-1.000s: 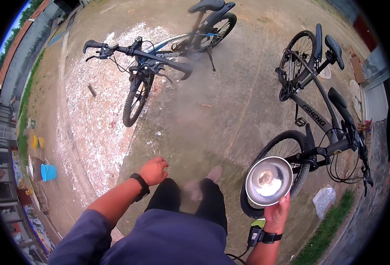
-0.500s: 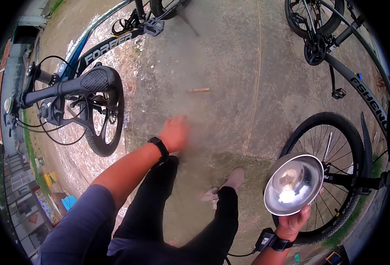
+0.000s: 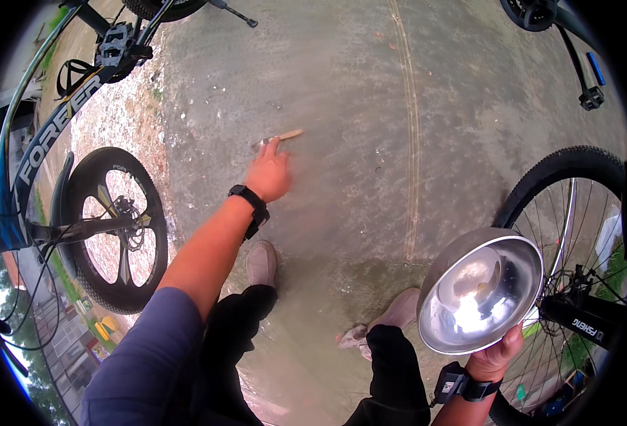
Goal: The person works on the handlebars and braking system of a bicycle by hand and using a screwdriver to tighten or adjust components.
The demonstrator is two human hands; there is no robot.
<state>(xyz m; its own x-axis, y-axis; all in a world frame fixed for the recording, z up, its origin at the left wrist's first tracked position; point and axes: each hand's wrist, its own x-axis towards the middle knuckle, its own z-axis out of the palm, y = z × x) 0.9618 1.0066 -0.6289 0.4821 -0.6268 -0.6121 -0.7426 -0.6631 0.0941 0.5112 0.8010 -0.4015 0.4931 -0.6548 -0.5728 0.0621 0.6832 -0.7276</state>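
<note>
My left hand (image 3: 268,175) reaches down over the concrete with its fingers stretched out and apart. Just beyond its fingertips lies a small tool with a light wooden handle (image 3: 289,134). The tool's greyish other end is partly behind my fingers, and its kind is unclear. Whether my fingertips touch it, I cannot tell. At the right, my right hand (image 3: 499,353) grips a shiny metal bowl (image 3: 478,295) by its lower rim, thumb on the near side. The bowl is tilted so its inside faces up toward me; a bright reflection fills its bottom.
On the left stands a dark bicycle with a black spoked wheel (image 3: 118,231). Another bicycle's front wheel (image 3: 568,167) is close behind the bowl. My shoes (image 3: 261,264) stand on the concrete ground (image 3: 349,192), which has a pale double line. A kickstand (image 3: 239,15) juts in at the top.
My left hand has moved forward to the wooden-handled tool. The view has shifted, bringing the left bicycle's wheel into fuller sight. The bowl remains in my right hand.
</note>
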